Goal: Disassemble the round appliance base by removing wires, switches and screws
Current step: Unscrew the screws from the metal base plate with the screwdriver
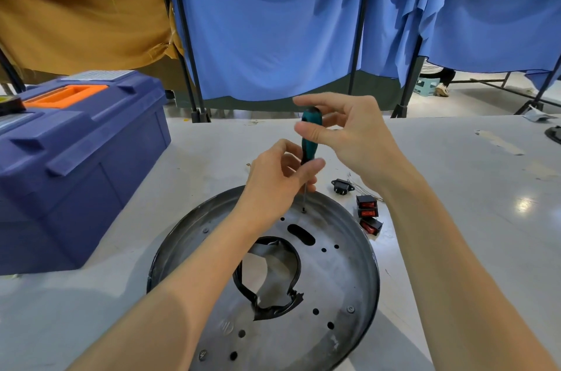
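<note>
The round base (334, 279) lies flat on the worktop (470, 203) right under me. I stand the teal-handled screwdriver (309, 142) upright, its tip on a screw (303, 211) at the base's 12 o'clock edge. My left grip (273, 179) pinches the bottom of the handle where the shaft begins. My right grip (355, 136) pinches the handle's top between thumb and fingers. Three red switches (368, 214) and a black socket (342, 187) lie loose on the worktop at the base's 2 o'clock, with a blue toolbox (76, 173) at 10 o'clock.
</note>
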`<state>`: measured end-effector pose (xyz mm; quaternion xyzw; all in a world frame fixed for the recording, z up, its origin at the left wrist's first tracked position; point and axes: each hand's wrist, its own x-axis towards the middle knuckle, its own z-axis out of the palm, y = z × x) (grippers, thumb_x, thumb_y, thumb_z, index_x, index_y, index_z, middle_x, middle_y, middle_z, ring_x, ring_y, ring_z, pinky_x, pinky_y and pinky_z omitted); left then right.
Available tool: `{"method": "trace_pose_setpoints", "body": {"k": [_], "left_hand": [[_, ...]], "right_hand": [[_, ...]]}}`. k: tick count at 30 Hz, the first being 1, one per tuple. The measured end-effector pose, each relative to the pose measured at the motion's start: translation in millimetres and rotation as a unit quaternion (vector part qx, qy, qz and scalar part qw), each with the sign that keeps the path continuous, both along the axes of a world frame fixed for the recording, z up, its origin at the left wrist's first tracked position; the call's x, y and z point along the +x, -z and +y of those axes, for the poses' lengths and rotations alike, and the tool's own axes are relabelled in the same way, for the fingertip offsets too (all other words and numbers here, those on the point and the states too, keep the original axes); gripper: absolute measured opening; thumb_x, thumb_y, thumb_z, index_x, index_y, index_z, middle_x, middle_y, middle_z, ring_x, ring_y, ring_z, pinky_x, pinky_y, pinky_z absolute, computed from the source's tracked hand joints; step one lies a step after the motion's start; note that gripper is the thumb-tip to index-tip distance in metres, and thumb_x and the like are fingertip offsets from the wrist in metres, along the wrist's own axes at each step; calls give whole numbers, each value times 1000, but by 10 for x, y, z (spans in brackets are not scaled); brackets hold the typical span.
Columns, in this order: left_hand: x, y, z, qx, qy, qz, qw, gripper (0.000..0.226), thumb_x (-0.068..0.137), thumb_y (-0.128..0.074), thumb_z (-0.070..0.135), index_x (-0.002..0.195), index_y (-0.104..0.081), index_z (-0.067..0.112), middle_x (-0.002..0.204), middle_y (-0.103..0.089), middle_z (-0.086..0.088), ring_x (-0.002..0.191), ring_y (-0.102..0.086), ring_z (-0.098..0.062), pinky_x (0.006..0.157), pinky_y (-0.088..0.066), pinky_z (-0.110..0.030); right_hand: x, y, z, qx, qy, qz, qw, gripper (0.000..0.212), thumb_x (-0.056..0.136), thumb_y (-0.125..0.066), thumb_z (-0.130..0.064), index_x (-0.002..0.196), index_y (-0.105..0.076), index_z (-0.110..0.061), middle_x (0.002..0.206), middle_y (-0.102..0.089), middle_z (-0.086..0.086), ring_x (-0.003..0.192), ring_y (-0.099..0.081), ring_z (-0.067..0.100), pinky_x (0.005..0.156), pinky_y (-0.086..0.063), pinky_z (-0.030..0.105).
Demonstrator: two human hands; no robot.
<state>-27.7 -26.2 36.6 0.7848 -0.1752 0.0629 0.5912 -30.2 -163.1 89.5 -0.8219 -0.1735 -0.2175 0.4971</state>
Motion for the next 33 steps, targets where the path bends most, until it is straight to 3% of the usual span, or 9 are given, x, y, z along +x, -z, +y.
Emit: {"method": "trace_pose_setpoints", "body": {"k": [4,9,15,18,21,24,27,31,33], "left_hand": [[13,14,-10,-7,28,2,1000,20,100,-47,21,112,-60,9,84,-73,-7,77,-72,-19,83,-58,-43],[20,43,3,-16,2,-4,1000,28,86,-69,28,99,-52,9,78,-73,-7,71,-71,-22,77,-59,-45],[30,39,-14,17,25,-26,999,14,100,-48,20,109,-57,14,80,-73,-4,75,-71,-17,81,-58,-43],[31,50,-9,16,15,-23,1000,9,98,-53,20,102,-57,13,78,-72,-4,74,-71,-19,80,-58,-45],[13,49,-9,0,1,-14,1000,23,89,-66,29,100,-53,14,77,-72,-6,71,-71,-21,78,-58,-46],[13,50,-11,14,15,-16,1000,22,95,-57,29,112,-54,15,81,-73,-4,74,-71,-17,81,-58,-45],[29,59,-9,27,16,-16,999,15,101,-47,19,108,-59,11,79,-73,-3,76,-71,-16,81,-58,-45],[8,48,-17,7,-4,-13,1000,19,92,-63,27,100,-52,14,75,-73,-5,72,-71,-19,79,-59,-44],[-2,46,-27,5,-1,-15,1000,23,92,-63,32,104,-51,16,77,-73,-5,73,-71,-18,81,-58,-44]], "right_hand": [[2,-13,-52,48,-29,20,998,26,87,-63,5,108,-68,-9,97,-73,4,87,-72,9,82,-56,18],[-22,-4,24,-19,-31,1,999,24,84,-73,-25,108,-70,-30,100,-70,-6,88,-66,4,83,-51,12],[10,-3,-17,60,-22,30,998,27,86,-66,1,111,-65,-8,98,-73,5,84,-72,11,75,-55,17],[6,3,12,24,-25,18,999,21,88,-69,-12,109,-69,-14,99,-71,-1,83,-69,4,75,-52,10],[4,16,34,-19,6,-1,1000,28,83,-75,-23,111,-70,-23,94,-67,-13,83,-63,-2,76,-47,4],[6,3,-11,25,8,14,1000,34,86,-69,-4,119,-66,-12,98,-71,-1,85,-70,8,81,-54,16],[-3,-3,-43,46,-25,29,998,30,89,-56,10,115,-65,-4,100,-72,8,84,-73,12,77,-56,17],[-20,-9,-2,-21,-21,0,1000,22,88,-70,-19,109,-70,-22,98,-68,-9,86,-63,-3,84,-51,14],[-14,1,-1,-29,-7,-11,999,28,84,-74,-22,112,-70,-23,93,-66,-14,83,-61,-5,83,-50,12]]}}
